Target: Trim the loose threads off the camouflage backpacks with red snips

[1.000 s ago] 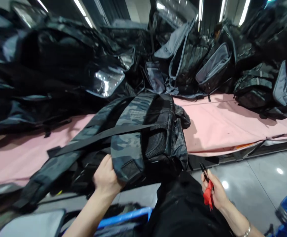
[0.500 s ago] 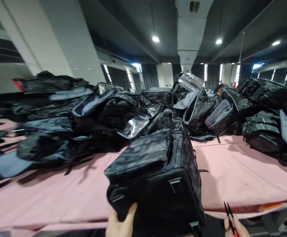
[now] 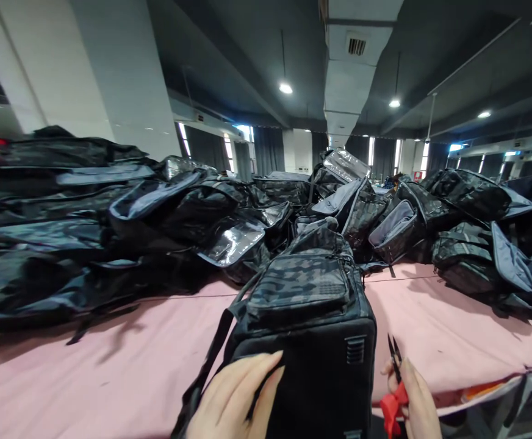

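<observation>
the step in hand looks like steadying the backpack (image 3: 316, 347) on the desk (image 3: 142, 366), other bags (image 3: 366, 210) piled behind it. the left hand (image 3: 236, 399) is half-curled at its near face, whether gripping it cannot be told; the right hand (image 3: 415, 402), beside it, grips snips (image 3: 394, 400), and the next move likely calls for keeping their points off its fabric.

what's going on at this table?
A person has a camouflage backpack at the pink-covered table, its black base facing them. The left hand is at that base; whether it grips anything isn't clear. The right hand, beside the bag, holds black-bladed snips with red on the handle. Other bags, several open, are piled behind.
</observation>
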`<state>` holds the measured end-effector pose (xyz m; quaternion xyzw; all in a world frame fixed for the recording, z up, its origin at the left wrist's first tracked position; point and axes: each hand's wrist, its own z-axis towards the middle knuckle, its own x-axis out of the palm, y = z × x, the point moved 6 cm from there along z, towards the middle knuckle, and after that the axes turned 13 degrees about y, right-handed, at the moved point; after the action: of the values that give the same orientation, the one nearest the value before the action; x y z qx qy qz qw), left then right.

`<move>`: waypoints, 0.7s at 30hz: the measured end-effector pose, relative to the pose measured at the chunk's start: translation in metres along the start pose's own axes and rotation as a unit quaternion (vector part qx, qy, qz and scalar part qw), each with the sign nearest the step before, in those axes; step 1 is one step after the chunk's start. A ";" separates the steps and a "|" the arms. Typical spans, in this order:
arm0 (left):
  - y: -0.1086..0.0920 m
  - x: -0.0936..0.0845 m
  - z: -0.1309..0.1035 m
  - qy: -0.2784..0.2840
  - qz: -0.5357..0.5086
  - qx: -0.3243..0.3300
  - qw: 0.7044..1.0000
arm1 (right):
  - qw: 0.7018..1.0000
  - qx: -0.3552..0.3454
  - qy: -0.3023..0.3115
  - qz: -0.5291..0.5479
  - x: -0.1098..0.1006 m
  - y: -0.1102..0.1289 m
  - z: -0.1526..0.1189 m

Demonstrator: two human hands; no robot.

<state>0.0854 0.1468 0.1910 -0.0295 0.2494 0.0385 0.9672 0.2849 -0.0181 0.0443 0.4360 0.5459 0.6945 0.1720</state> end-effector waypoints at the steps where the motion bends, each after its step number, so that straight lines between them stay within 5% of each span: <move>1: -0.009 0.005 0.012 0.010 -0.006 0.033 0.999 | 1.000 -0.008 -0.006 0.004 0.005 0.007 0.001; 6: -0.042 0.039 0.056 0.039 -0.030 0.111 0.993 | 0.996 -0.092 -0.005 -0.022 0.023 0.039 0.006; 11: -0.056 0.065 0.068 0.082 0.000 0.120 0.989 | 0.974 -0.200 -0.004 -0.103 0.028 0.056 0.006; 18: -0.046 0.058 0.063 0.062 -0.038 0.099 0.992 | 0.955 -0.239 0.076 -0.156 0.042 0.061 0.000; 21: -0.035 0.053 0.065 0.058 -0.074 0.031 0.995 | 0.928 -0.267 0.096 -0.242 0.045 0.068 -0.001</move>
<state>0.1661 0.1198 0.2231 -0.0197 0.3030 -0.0425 0.9518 0.2751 -0.0096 0.1249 0.1604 0.4428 0.7904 0.3917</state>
